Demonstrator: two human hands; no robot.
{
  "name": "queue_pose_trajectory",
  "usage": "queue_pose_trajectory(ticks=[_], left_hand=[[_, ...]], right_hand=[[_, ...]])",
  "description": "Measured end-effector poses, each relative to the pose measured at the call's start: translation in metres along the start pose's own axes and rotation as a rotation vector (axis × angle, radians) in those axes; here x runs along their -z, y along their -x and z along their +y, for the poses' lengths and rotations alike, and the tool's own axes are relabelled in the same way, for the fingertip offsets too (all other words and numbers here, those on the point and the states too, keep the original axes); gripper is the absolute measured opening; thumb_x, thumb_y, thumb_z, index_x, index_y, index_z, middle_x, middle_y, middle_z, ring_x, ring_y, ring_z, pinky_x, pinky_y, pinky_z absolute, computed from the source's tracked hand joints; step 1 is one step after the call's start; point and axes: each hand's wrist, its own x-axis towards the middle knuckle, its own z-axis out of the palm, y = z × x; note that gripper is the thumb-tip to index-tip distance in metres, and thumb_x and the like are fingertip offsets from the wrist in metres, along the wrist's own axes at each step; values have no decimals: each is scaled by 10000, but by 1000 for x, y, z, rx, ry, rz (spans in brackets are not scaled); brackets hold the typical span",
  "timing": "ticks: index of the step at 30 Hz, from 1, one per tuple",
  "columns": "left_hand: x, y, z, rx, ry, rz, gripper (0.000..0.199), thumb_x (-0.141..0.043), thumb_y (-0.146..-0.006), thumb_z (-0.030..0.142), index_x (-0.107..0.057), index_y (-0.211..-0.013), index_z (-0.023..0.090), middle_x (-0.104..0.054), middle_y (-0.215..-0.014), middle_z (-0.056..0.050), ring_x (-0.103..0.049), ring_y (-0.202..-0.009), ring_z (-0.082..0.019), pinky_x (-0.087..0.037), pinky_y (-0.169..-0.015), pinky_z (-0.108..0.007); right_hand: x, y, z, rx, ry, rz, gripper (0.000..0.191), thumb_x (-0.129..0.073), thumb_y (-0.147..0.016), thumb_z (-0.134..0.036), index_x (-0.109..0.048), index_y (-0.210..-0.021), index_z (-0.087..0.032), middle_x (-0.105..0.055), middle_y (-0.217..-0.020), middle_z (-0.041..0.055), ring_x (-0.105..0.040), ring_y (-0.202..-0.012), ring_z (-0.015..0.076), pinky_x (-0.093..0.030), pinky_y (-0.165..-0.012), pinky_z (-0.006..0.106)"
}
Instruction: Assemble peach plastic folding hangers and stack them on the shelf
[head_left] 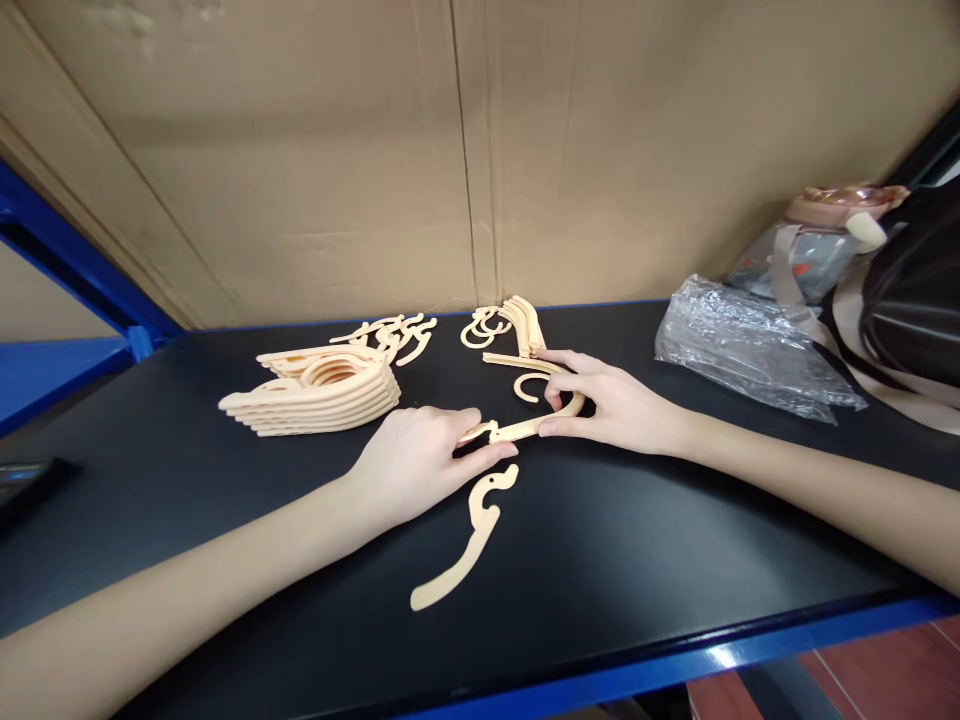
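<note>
My left hand (420, 455) pinches a small cream piece (475, 433) between thumb and fingers. That piece meets the end of a curved cream plastic part (525, 429), which my right hand (604, 400) grips at its bend. Beside my right fingers lies a cream hook (529, 388). Nearer the table's front, a loose curved arm (469, 545) with a notched end lies flat. A neat stack of cream hanger-shaped pieces (322, 400) stands left of my hands.
Behind are a pile of loose curved arms (390, 335), several hooks (482, 328) and a bundle of arms (523, 322). Crumpled clear plastic (750, 345), a bottle (810, 250) and a dark bag (911, 290) sit right. A dark device (26, 480) lies left; cardboard (337, 170) stands behind the black table (637, 560).
</note>
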Motion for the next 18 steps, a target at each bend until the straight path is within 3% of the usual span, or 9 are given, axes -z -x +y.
queue_pose_trajectory(ticks=[3, 7, 10, 14, 18], left_hand=[[0, 1, 0, -9, -7, 6, 553, -411, -886, 640, -357, -570, 189, -446, -462, 37, -426, -399, -111, -185, -457, -230], [0, 1, 1, -22, 1, 12, 546, -421, -896, 619, -393, -566, 184, -444, -460, 39, -425, -397, -110, -197, -455, -221], [0, 0, 0, -30, 0, 13, 540, -431, -896, 615, -422, -572, 182, -455, -464, 39, -434, -402, -112, -201, -451, -217], [1, 0, -1, -55, -9, 22, 530, -439, -900, 601, -426, -576, 181, -457, -458, 46, -424, -387, -105, -208, -449, -218], [0, 0, -2, -81, -19, 32, 533, -449, -898, 598, -399, -566, 183, -460, -459, 47, -427, -385, -101, -209, -447, -221]], right_hand=[[-1, 0, 1, -32, -20, 7, 432, -573, -804, -631, -551, -741, -205, -561, -1298, 108, -464, -1276, 297, -430, -978, 443], [-2, 2, 2, 31, -72, -12, 385, -558, -842, -585, -607, -799, -206, -584, -1249, 74, -555, -1112, 239, -465, -941, 404], [-3, 3, 2, 85, -66, -8, 362, -548, -863, -555, -623, -870, -202, -592, -1230, 82, -540, -1098, 233, -467, -926, 397], [-2, 1, 2, 183, -31, -37, 336, -606, -834, -535, -584, -832, -200, -575, -1268, 83, -517, -1106, 242, -441, -931, 415], [1, 0, 3, 203, -180, -121, 296, -653, -815, -482, -568, -759, -205, -468, -1400, 48, -432, -1260, 241, -367, -1037, 419]])
